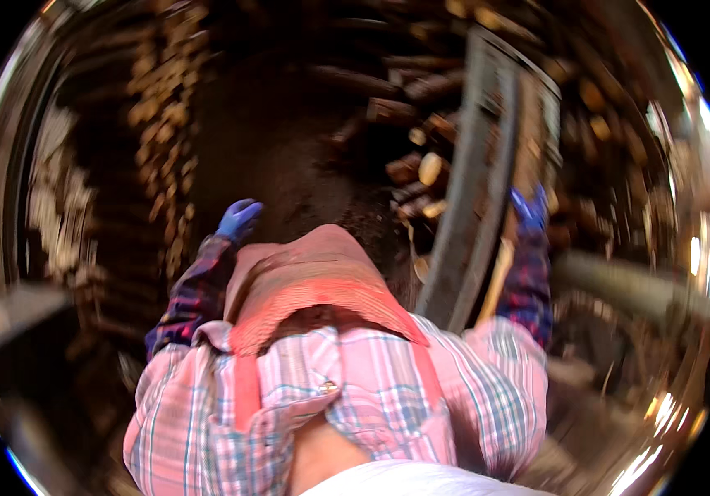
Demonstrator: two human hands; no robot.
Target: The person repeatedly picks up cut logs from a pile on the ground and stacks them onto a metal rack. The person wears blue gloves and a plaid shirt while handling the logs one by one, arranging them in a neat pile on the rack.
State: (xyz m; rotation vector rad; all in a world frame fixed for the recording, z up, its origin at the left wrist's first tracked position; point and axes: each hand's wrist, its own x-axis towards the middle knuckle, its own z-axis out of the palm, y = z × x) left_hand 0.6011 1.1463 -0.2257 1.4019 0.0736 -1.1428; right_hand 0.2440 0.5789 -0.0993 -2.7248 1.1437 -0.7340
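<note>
My left hand [241, 219], in a blue glove, hangs to the left of my red apron [322, 260]. Its fingers look loosely bent and somewhat apart, with nothing visible in them. On the other side, my right hand [530, 208], gloved in blue too, is at the right edge of a long grey metal trough or rail [475, 182]. Thumb and fingers are spread there, beside a brown strip [527, 124] that looks like wood. Whether the right hand touches it, I cannot tell. Motion smears both hands a little.
Several cut logs [404, 169] lie piled left of the trough, and more logs [590, 107] are stacked to its right. A stack of wood [164, 107] rises at the left. Dark floor [264, 149] lies ahead. A thick pale cylinder [628, 285] is at the right.
</note>
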